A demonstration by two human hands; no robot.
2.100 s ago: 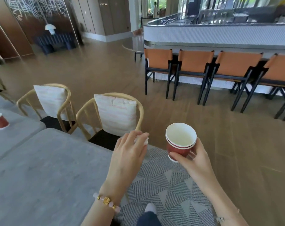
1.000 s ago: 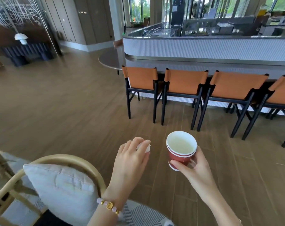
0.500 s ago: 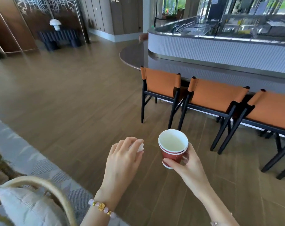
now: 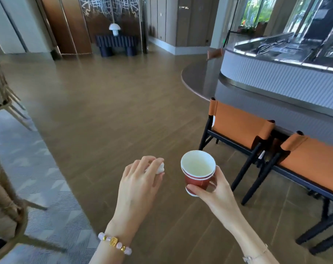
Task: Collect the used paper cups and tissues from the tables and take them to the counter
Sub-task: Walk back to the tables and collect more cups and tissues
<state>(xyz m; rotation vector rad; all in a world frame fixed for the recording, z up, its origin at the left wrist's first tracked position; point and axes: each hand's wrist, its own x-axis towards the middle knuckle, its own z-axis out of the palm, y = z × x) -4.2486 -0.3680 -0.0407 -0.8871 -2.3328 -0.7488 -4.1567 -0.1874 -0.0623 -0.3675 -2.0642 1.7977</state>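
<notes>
My right hand (image 4: pixel 213 189) holds a stack of red paper cups (image 4: pixel 198 173) with white insides, upright, at chest height over the wooden floor. My left hand (image 4: pixel 140 180) is curled round a small crumpled white tissue (image 4: pixel 160 168), of which only a bit shows between the fingertips. The two hands are side by side, a short gap apart. The curved counter (image 4: pixel 287 73) with a white ribbed front and a shiny top stands at the upper right.
Two orange chairs with black legs (image 4: pixel 238 122) stand along the counter at the right. A wooden chair (image 4: pixel 1 197) and a grey patterned rug (image 4: pixel 28 159) lie at the left. Open wooden floor stretches ahead toward a dark bench with a white lamp (image 4: pixel 115 28).
The view has swung left and moved forward: the table and cushioned chairs have dropped out of sight and the counter has shifted to the right. Both hands keep their hold on the cups and tissue.
</notes>
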